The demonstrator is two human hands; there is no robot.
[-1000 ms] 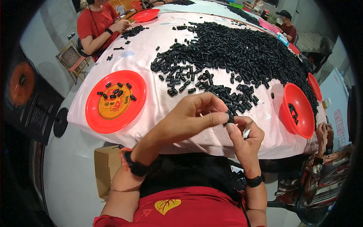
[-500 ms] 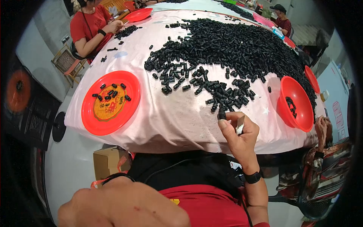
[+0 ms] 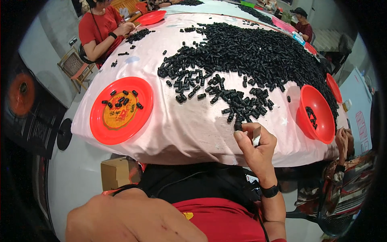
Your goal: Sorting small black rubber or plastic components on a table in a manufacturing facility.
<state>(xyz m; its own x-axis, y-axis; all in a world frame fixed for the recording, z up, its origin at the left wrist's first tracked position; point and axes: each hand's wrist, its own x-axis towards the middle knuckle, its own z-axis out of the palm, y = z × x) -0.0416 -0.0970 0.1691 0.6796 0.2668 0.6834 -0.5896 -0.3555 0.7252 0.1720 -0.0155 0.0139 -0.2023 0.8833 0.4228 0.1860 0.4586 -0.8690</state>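
1. Right hand (image 3: pixel 256 146), lower centre-right of frame: fingers curled, small black cylindrical piece (image 3: pixel 238 126) pinched at thumb and fingertip, a pale slim object (image 3: pixel 256 141) tucked in the palm.
2. Left hand: not clearly visible; only a bare arm (image 3: pixel 133 220) across the lower left; grip cannot be told.
3. Just above the pinch: heap of black pieces (image 3: pixel 250 60) on the pink-covered worktop (image 3: pixel 189 129).
4. Left of frame: red plate (image 3: pixel 121 109) carrying a few pieces.
5. Right: red bowl (image 3: pixel 316 113), tilted.
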